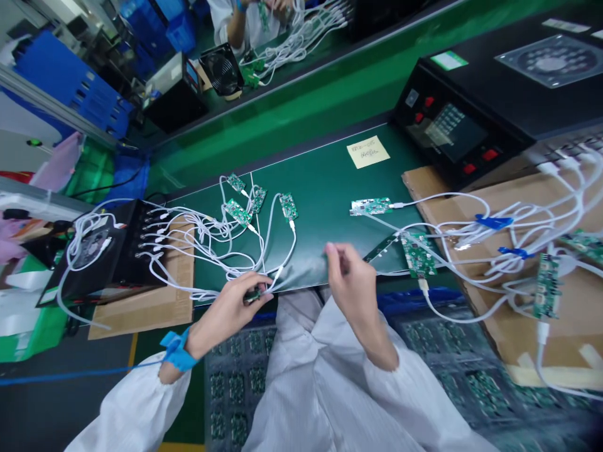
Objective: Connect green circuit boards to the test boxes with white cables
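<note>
My left hand [242,298], with a blue wrist strap [176,350], pinches a small green circuit board [253,295] at the front edge of the green bench mat [315,169]. A white cable plug [277,275] lies right by its fingertips. My right hand [351,276] is curled closed above the mat's front edge, slightly blurred; whether anything is in its fingers is hidden. Beyond the left hand, a board [289,206] and several others [238,212] lie wired to white cables. To the right of my right hand are another cabled board [371,206] and a larger one [418,254].
Black test boxes stand left [117,251] and right [471,125], white cables running from both. Cardboard [518,351] lies under the right cables. A yellow note [368,152] lies on the mat. Trays of boards [235,383] sit below. A co-worker's sleeve [259,31] shows across the divider.
</note>
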Motion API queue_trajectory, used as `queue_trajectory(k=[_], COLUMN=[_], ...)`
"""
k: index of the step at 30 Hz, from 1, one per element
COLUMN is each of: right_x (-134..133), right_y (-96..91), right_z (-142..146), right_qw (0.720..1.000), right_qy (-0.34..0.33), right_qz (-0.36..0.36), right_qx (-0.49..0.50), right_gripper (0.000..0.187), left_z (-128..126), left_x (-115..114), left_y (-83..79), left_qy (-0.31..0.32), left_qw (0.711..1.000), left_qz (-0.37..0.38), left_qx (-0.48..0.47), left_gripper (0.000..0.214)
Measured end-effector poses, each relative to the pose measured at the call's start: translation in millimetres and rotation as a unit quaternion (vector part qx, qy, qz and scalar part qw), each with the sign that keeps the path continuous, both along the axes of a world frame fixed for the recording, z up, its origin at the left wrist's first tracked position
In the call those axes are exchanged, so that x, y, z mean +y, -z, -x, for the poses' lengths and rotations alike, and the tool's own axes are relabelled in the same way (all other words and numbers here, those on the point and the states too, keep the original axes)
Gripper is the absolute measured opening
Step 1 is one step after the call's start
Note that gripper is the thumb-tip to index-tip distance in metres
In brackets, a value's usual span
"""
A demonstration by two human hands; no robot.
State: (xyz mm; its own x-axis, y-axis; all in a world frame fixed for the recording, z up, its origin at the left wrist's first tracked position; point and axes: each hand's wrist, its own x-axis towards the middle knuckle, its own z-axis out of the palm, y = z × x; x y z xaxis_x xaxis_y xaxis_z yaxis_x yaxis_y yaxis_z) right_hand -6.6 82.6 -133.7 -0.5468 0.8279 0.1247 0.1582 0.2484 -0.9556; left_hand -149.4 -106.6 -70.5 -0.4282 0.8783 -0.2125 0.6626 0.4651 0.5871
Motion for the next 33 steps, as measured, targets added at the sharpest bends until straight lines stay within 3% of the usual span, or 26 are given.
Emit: queue_trajectory(k=[3,6,10,13,15,18,20,22,25,33], right_x=[-25.7,-47.0,-60.8,-64.0,-65.6,-70.8,-76.6,-83.0,-91.2,-93.4], right_y=[-2.2,-5.8,-6.1,-0.7,3.3,6.7,7.3,6.9,5.6,-0.9], right_z=[-21.5,-4.9,30.2,41.5,43.4,44.3,44.9,45.7,46.7,47.8], right_qw=[0.992,0.973,0.952,0.907,0.877,0.856,0.852,0.848,0.844,0.874], right_qy=[-0.1,-0.185,-0.193,-0.202,-0.21,-0.228,-0.241,-0.244,-0.223,-0.161], right_qz=[0.073,0.131,0.214,0.333,0.39,0.41,0.405,0.406,0.417,0.389], right_qx=[-0.018,0.03,0.107,0.157,0.188,0.218,0.227,0.236,0.253,0.243], right_gripper=[0.037,0.028,0.026,0.033,0.037,0.038,0.035,0.034,0.034,0.031], left_z=[8.8,11.1,9.5,11.4,13.5,15.8,16.7,17.7,19.0,21.3], left_x=[0.6,1.5,2.1,5.0,12.2,34.7,54.7,73.7,93.2,99.0], left_y=[-11.4,-18.6,-23.7,-26.0,-27.0,-28.7,-29.4,-28.8,-25.6,-21.3], left_qy=[-0.025,-0.011,0.008,-0.08,-0.189,-0.311,-0.337,-0.344,-0.349,-0.346], left_qw=[0.999,0.999,0.998,0.99,0.956,0.838,0.767,0.722,0.694,0.683], left_qz=[-0.013,-0.02,-0.019,-0.048,-0.129,-0.274,-0.325,-0.349,-0.354,-0.365], left_qx=[-0.042,-0.048,-0.062,-0.103,-0.186,-0.355,-0.439,-0.488,-0.522,-0.529], left_gripper=[0.018,0.018,0.02,0.031,0.038,0.046,0.05,0.052,0.048,0.04])
